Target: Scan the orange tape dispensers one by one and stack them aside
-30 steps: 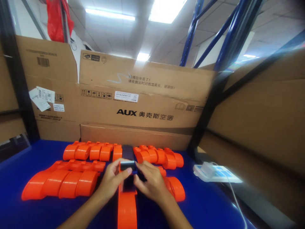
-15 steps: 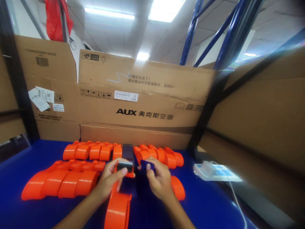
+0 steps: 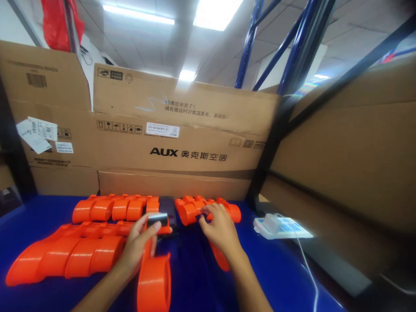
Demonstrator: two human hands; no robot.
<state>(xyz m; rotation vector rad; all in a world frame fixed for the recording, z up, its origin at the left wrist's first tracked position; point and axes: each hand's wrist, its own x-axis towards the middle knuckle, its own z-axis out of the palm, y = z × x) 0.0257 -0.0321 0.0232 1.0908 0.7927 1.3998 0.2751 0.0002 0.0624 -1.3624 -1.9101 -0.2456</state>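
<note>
My left hand is closed round an orange plastic part with a wide curved band at its lower end. A glossy black rectangular panel sits at the top of that part, with my thumb on its edge. To the right, my right hand pinches a small dark blue piece between thumb and fingers; its exact kind is unclear. The two hands are apart. Behind them on the blue surface stands a dark rectangular object.
Rows of similar orange parts lie at the left, with more orange parts at the back right. A white power strip with a plugged-in adapter and cable is on the right. Cardboard walls the back, beside a dark rack post.
My right hand has moved away from the orange part, with the dark blue piece in its fingers. My left hand keeps its hold. The whole view has shifted a little.
</note>
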